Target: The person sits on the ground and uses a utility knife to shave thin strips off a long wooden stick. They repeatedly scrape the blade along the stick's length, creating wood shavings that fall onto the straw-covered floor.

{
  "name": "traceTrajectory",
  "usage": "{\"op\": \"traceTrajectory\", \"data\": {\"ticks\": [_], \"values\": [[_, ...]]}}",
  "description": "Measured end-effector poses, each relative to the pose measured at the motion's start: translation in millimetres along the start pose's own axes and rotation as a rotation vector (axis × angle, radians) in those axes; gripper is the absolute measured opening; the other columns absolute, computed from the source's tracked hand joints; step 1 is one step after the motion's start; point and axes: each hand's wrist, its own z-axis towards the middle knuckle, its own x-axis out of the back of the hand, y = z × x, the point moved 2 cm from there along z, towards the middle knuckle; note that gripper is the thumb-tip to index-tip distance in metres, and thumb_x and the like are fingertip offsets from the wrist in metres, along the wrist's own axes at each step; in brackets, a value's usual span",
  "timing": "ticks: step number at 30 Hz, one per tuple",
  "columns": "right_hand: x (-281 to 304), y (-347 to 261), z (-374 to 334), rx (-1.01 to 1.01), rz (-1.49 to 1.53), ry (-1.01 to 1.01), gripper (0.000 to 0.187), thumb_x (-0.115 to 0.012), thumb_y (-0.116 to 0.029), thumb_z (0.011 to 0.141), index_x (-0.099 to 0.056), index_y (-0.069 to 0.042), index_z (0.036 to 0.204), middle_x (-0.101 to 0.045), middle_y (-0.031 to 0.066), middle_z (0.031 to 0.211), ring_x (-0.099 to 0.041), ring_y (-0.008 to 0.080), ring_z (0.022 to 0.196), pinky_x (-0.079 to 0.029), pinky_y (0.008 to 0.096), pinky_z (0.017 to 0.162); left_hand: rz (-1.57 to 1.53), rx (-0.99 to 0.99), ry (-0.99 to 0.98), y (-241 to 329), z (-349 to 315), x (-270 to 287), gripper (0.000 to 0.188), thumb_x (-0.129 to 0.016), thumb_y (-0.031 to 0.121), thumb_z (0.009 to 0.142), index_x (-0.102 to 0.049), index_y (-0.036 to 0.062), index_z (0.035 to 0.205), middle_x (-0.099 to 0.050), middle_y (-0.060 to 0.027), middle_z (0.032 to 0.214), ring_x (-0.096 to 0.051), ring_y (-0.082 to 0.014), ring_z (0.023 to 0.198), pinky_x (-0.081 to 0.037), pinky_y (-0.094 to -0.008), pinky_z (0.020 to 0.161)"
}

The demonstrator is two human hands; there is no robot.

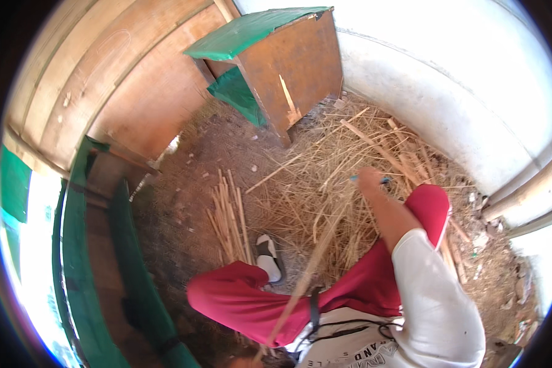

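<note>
My right hand [368, 178] is closed around a slim blue object [384, 180] above the shavings; blue shows on both sides of the fist, and its kind I cannot make out. A long, pale wooden strip [306, 270], blurred by motion, slants from the lower edge up across my lap toward the shavings. At its lower end is my left hand [246, 362], blurred and mostly cut off by the edge, apparently closed on the strip. Below my right hand spreads a heap of straw-like wood shavings [300, 190].
A bundle of split sticks [230, 214] lies by my left foot [268, 260]. Longer slats [386, 150] rest on the heap's right side. A brown wooden cabinet [300, 67] with a green cover stands ahead. Green-covered boards [122, 245] line the left; a white wall [435, 92] curves along the right.
</note>
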Motion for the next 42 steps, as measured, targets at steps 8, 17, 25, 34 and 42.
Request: {"op": "traceTrajectory", "data": {"ticks": [8,17,25,34,42], "values": [[-19,35,-2,-0.02,-0.001,-0.047,0.017,-0.062,-0.018,0.087,-0.071,-0.003,0.09,-0.069,0.0125,0.085,-0.067,0.0265,0.076,-0.053,0.0384,0.063,-0.086,0.029,0.007,-14,-12,31,0.047,-0.062,0.0,0.093,-0.024,0.0177,0.072,-0.03,0.0065,0.057,-0.027,-0.0024,0.045,-0.017,-0.0241,0.04],[87,-46,-50,0.213,0.31,-0.116,0.038,-0.063,-0.036,0.089,-0.068,0.001,0.081,-0.061,0.0115,0.066,-0.058,0.0239,0.056,-0.047,0.0412,0.052,-0.251,-0.167,-0.215,10,42,48,0.049,-0.063,-0.003,0.092,-0.024,0.0192,0.071,-0.03,0.0067,0.056,-0.027,-0.0022,0.042,-0.015,-0.023,0.038],[169,-86,-148,0.406,0.897,-0.16,0.046,-0.064,-0.045,0.094,-0.068,-0.002,0.078,-0.058,0.004,0.057,-0.046,0.0109,0.043,-0.034,0.0297,0.039,-0.511,-0.315,-0.406,22,91,30,0.049,-0.066,-0.002,0.09,-0.026,0.0215,0.072,-0.029,0.0075,0.053,-0.028,-0.0019,0.038,-0.015,-0.0227,0.034],[121,-106,-124,0.322,1.367,-0.354,0.047,-0.06,-0.041,0.098,-0.065,0.003,0.114,-0.073,0.0128,0.089,-0.033,0.0029,0.043,-0.024,0.0225,0.038,-0.604,-0.38,-0.589,62,155,-15,0.044,-0.064,-0.001,0.091,-0.029,0.0203,0.075,-0.03,0.0085,0.055,-0.025,-0.0016,0.038,-0.014,-0.0228,0.034],[120,-107,-114,0.33,1.29,-0.222,0.025,-0.072,-0.023,0.089,-0.074,0.001,0.098,-0.07,0.0094,0.08,-0.057,0.0116,0.065,-0.042,0.0293,0.057,-0.66,-0.369,-0.695,66,180,-33,0.041,-0.064,0.002,0.092,-0.029,0.0189,0.077,-0.03,0.0074,0.056,-0.025,-0.0022,0.04,-0.014,-0.0224,0.036]]}}
